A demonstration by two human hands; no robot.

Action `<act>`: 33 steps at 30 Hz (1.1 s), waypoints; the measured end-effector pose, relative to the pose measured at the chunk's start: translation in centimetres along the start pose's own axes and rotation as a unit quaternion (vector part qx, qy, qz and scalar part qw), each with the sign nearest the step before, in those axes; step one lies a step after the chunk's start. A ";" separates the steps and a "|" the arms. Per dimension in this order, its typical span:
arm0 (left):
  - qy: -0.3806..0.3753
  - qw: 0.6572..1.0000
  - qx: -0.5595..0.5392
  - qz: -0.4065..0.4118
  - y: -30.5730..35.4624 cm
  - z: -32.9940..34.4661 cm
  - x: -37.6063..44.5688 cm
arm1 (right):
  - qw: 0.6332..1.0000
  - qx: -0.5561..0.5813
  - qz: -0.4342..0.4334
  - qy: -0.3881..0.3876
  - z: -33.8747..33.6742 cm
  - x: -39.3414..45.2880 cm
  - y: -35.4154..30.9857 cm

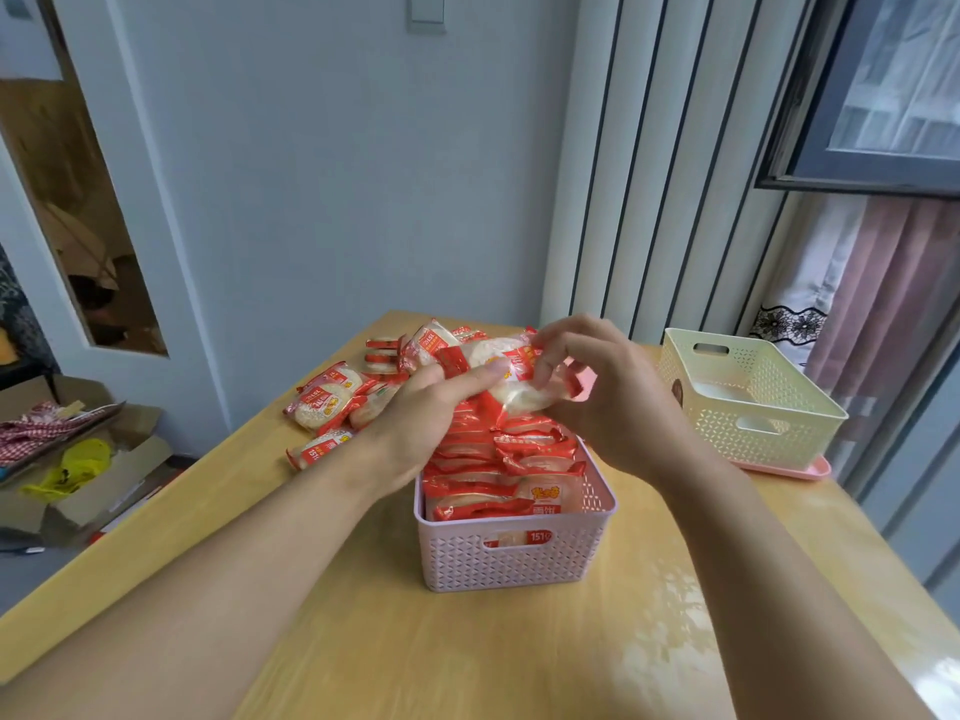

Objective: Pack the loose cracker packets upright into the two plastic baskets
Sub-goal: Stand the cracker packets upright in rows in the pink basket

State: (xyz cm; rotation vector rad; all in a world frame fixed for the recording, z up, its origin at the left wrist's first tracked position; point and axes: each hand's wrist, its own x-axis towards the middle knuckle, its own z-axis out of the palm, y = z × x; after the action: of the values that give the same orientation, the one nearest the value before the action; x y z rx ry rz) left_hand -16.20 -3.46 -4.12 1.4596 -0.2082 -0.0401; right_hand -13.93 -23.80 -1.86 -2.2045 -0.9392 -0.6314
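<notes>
Over the pink basket (pixel 511 561) at the middle of the bench (pixel 467 657), I hold a bunch of cracker packets (pixel 511 379) between both hands, just above the row already standing inside. My left hand (pixel 426 418) comes in from the side with its fingers (pixel 480 375) curled round the underside of the packets, and my right hand (pixel 613 402) pinches their top edge, its fingers (pixel 558 350) bent onto the wrapper. By my reading the pink basket is close to full: red-and-white packets stand on edge from the near wall back toward my hands, though the far end is hidden behind them, so I cannot tell how much room is left. The cream basket (pixel 748 402), standing on a pink tray (pixel 789 471) at the right edge of the bench, looks untouched, with nothing visible inside it. A loose pile of packets (pixel 337 402) lies flat on the bench to the left, beyond my left wrist. So I judge the first basket nearly packed, the second not yet begun, and that pile left to go in.
</notes>
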 end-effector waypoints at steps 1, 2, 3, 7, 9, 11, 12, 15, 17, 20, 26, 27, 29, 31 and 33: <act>0.024 0.999 0.023 0.010 -0.1 0.0 0.0 | 0.999 -0.008 0.011 -0.033 -0.4 0.0 -0.1; 0.037 0.999 0.034 0.015 -0.2 0.0 0.0 | 0.998 -0.011 0.021 -0.054 -0.8 0.1 0.0; 0.047 0.998 0.033 0.015 -0.4 -0.1 -0.1 | 0.998 0.006 0.027 -0.057 -1.1 0.1 0.2; 0.063 0.997 0.025 0.028 -1.0 0.0 -0.1 | 0.983 0.135 0.123 0.012 -1.6 0.3 0.6; 0.052 0.996 0.064 0.038 -1.2 0.1 -0.2 | 0.979 0.132 0.159 -0.005 -1.5 0.2 0.4; 0.038 0.986 0.150 0.060 -1.2 0.2 -0.2 | 0.988 0.088 0.125 -0.020 -1.5 0.1 0.2; 0.030 0.978 0.191 0.074 -1.2 0.3 -0.2 | 0.992 0.064 0.103 -0.036 -1.5 0.1 -0.1; 0.053 0.968 0.223 0.104 -1.0 0.5 -0.3 | 0.991 0.022 0.084 -0.097 -1.8 0.1 -0.4; 0.073 0.972 0.199 0.107 -1.2 0.3 0.0 | 0.986 0.026 0.089 -0.135 -2.2 0.0 -0.3; 0.060 0.975 0.194 0.088 -1.8 -0.1 0.4 | 0.977 0.001 0.097 -0.189 -2.7 -0.3 -0.3; 0.012 0.924 0.382 0.028 -3.3 -0.8 0.1 | 0.940 -0.077 0.193 -0.272 -2.0 -0.6 0.4; -0.004 0.921 0.390 0.017 -3.5 -1.0 -0.1 | 0.936 -0.103 0.190 -0.278 -1.6 -0.5 0.3; -0.018 0.912 0.409 0.009 -3.7 -1.4 -0.3 | 0.931 -0.138 0.193 -0.278 -0.9 -0.4 0.1; -0.037 0.895 0.445 -0.007 -3.5 -1.6 -0.5 | 0.918 -0.170 0.207 -0.291 -0.3 -0.4 -0.2; -0.066 0.867 0.493 -0.023 -3.2 -1.7 -0.6 | 0.901 -0.222 0.206 -0.311 0.3 -0.6 -0.4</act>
State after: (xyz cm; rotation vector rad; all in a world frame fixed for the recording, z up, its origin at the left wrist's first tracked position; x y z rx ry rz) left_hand -16.20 -2.07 -7.49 2.4933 -0.3302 -0.0811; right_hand -14.52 -23.67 -2.25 -2.9902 -0.6030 0.0977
